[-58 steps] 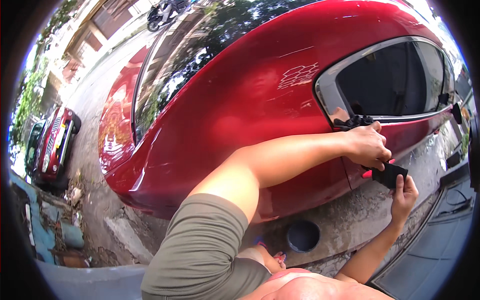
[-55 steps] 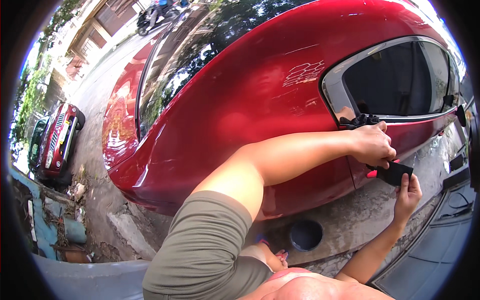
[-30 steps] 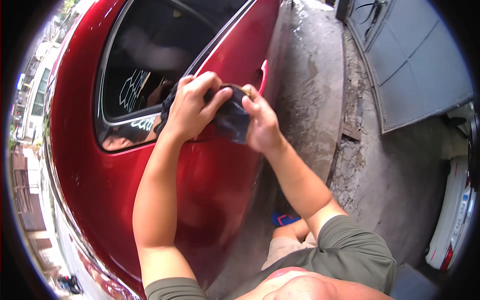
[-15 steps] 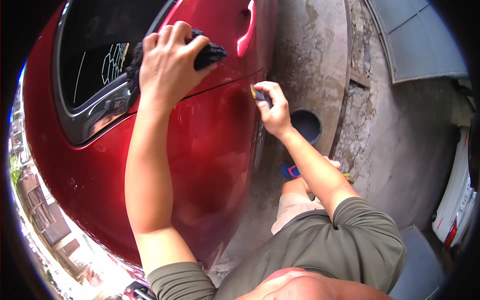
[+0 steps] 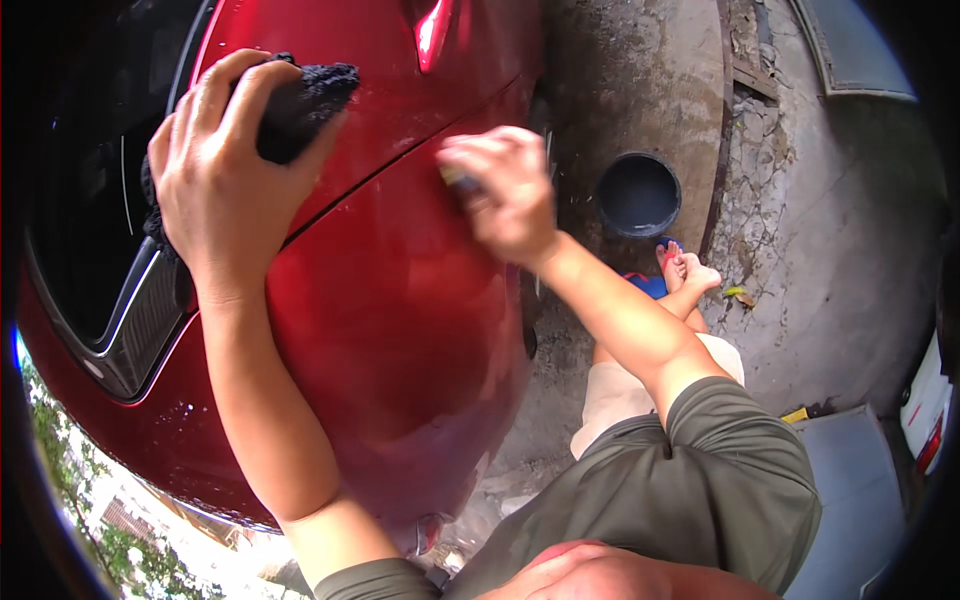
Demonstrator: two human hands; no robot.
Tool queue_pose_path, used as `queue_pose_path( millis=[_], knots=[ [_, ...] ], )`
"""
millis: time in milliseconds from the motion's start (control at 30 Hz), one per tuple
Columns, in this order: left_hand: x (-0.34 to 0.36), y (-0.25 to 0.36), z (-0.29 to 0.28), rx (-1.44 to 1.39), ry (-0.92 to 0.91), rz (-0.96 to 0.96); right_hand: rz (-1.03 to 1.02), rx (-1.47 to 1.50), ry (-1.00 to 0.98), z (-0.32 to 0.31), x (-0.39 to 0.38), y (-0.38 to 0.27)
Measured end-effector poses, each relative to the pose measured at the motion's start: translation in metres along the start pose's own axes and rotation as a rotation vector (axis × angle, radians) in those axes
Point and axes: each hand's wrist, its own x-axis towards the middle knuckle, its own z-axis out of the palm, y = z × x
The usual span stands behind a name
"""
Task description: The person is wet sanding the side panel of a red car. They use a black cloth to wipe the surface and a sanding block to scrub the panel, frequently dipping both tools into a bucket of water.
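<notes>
My left hand [image 5: 225, 180] is closed on a fluffy black cloth [image 5: 305, 105] beside the dark window [image 5: 80, 220] of the red car [image 5: 390, 330]. Below the door handle [image 5: 432, 35], near the dark seam in the bodywork, my right hand [image 5: 505, 200] is blurred, its fingers curled round a small dark item [image 5: 460, 182] with a yellowish edge. That item is over the red panel; I cannot tell whether it touches it. My fingers hide most of it.
A round dark bucket [image 5: 640, 195] sits on the wet concrete right of the car, just beyond my sandalled feet [image 5: 680, 265]. A grey metal panel [image 5: 850, 40] is at upper right, another [image 5: 840, 500] at lower right, and a white car [image 5: 925, 400] at the right edge.
My view has swung round from the car's side. Both hands, earlier together on a flat dark piece, are apart; the right has moved left over the panel with the small item.
</notes>
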Motion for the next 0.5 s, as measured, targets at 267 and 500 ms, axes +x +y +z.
queue_pose_path(
  millis=[267,500],
  knots=[
    [0.025,0.002,0.000,-0.007,-0.017,0.002,0.069,-0.068,0.049,-0.012,0.011,0.051],
    [0.032,-0.003,0.003,0.000,-0.021,0.018,-0.026,-0.019,0.060,-0.009,0.021,0.048]
  ],
)
